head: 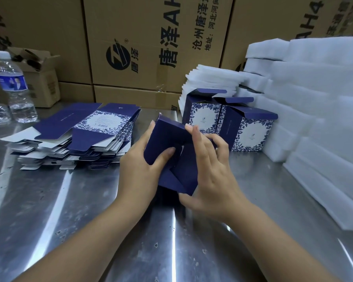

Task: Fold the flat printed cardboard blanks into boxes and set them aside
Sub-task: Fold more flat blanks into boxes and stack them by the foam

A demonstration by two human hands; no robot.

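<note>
A dark blue box [167, 135], partly folded, is held above the steel table between both hands, its bottom flaps facing me. My left hand [140, 169] grips its left side with the thumb pressed on a flap. My right hand [210, 169] curls round the right side, fingers over the top edge. A stack of flat blue-and-white printed blanks [86, 137] lies at the left. Two folded boxes stand upright at the back right with top flaps open: the first box [202, 117] and the second box [247, 129].
The steel table [69, 210] reflects light. White foam sheets are piled at the right [318, 110] and behind the folded boxes [210, 78]. A water bottle [14, 86] stands far left. Large brown cartons [143, 43] wall off the back.
</note>
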